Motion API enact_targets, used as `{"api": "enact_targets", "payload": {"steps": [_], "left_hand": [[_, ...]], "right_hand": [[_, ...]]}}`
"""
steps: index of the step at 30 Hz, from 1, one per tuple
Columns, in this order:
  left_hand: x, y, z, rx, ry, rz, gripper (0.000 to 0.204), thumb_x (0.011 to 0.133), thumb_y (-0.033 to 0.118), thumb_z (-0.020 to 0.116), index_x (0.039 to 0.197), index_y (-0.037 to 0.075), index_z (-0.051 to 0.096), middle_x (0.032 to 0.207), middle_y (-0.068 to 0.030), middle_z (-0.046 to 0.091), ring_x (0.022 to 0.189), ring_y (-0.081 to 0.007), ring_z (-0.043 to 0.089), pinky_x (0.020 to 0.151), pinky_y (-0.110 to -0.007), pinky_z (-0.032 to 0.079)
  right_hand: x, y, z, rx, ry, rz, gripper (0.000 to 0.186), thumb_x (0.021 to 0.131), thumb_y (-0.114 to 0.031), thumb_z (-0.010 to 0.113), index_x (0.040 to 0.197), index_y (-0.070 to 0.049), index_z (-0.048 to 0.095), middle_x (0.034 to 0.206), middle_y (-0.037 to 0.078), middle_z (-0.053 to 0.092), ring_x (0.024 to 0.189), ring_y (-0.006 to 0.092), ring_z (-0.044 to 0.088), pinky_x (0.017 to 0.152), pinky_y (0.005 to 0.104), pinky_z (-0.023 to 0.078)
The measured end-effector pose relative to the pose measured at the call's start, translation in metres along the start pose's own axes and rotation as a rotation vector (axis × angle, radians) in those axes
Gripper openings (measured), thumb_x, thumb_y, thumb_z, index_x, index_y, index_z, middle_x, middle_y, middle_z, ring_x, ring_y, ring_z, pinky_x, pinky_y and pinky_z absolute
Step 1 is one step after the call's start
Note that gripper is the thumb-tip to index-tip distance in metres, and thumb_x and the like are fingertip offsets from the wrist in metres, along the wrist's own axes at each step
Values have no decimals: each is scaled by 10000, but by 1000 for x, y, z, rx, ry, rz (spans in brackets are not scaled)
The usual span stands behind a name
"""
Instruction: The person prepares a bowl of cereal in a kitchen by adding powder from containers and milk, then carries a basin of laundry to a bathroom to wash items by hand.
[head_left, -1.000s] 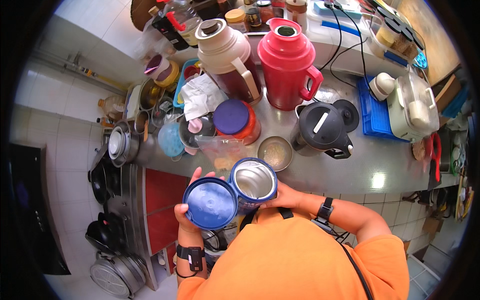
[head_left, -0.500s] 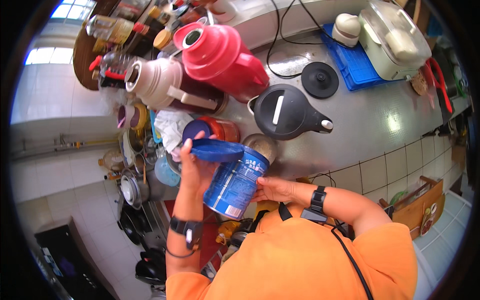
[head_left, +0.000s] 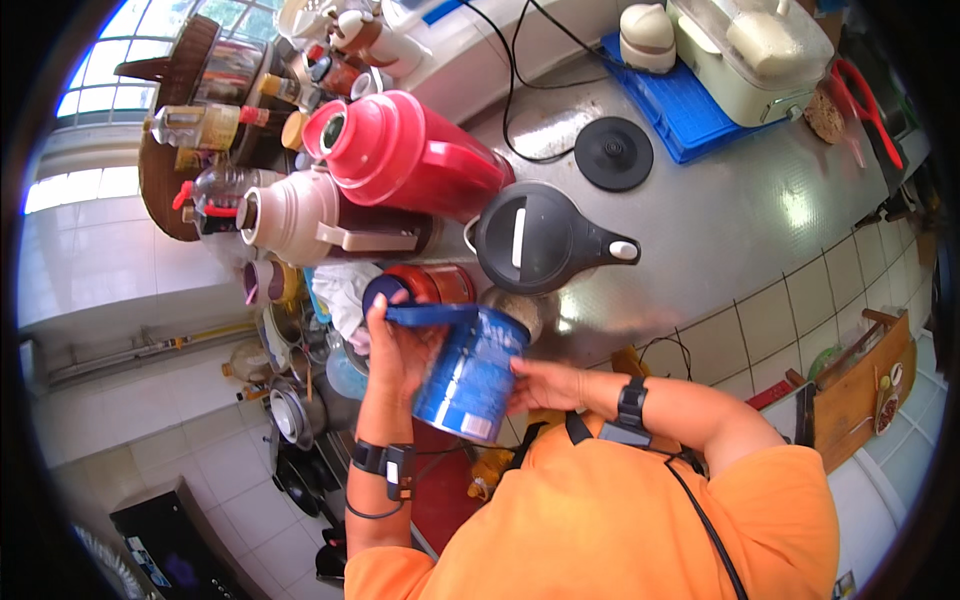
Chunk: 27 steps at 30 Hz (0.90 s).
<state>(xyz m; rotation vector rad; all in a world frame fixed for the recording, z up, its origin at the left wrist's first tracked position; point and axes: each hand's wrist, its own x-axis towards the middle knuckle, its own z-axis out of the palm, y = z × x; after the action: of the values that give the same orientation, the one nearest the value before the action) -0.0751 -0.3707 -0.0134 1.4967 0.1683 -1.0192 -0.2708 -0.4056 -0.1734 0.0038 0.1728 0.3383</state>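
Metal counter (head_left: 730, 215) | tiled wall (head_left: 120, 245) | left fingers (head_left: 377, 312) gripping blue lid (head_left: 432, 315) | right fingers (head_left: 527, 371) gripping blue can (head_left: 468, 375)

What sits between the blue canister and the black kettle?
A metal bowl, as the head view shows it: partly hidden behind the blue canister, just below the black kettle in the picture.

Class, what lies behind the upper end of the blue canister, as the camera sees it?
Part of a metal bowl shows behind the blue canister. The canister covers the bowl's nearer part, so that cannot be seen.
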Motion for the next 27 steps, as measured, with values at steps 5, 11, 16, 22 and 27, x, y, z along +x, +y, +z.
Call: {"api": "enact_targets", "payload": {"steps": [5,11,16,22,27], "left_hand": [[-25,13,12,81,-54,60,636,821,611,407,1217,116,454,1197,-146,524,1091,-314,504,909,-465,406],[-12,2,-1,-29,-34,-19,546,811,581,468,1125,135,500,1137,-132,542,1062,-327,508,895,-463,406],[-37,5,-19,9,-80,50,642,807,619,413,1222,133,472,1215,-129,516,1112,-311,496,922,-481,392],[-96,-2,-92,-283,-75,102,632,838,558,374,1259,92,444,1220,-157,520,1108,-304,509,929,-471,405],[-142,-15,-178,-417,-109,215,631,847,530,374,1270,65,437,1170,-179,539,1086,-353,520,924,-489,420]], "right_hand": [[-8,1,10,-102,-74,-49,625,862,-473,545,1288,-40,399,1230,185,486,1132,305,491,974,442,393],[-17,3,11,-128,-45,-44,654,843,-484,565,1289,-35,401,1238,173,495,1148,297,481,1005,444,354],[-20,-1,15,-250,5,46,759,813,-475,617,1344,-40,292,1285,193,442,1135,306,491,970,430,397],[-3,3,52,-787,142,13,917,738,-413,722,1379,-21,196,1287,188,432,1144,299,482,936,415,436],[44,26,74,-1236,150,-34,943,687,-321,786,1348,31,211,1251,216,472,1153,293,489,953,389,426]]}}
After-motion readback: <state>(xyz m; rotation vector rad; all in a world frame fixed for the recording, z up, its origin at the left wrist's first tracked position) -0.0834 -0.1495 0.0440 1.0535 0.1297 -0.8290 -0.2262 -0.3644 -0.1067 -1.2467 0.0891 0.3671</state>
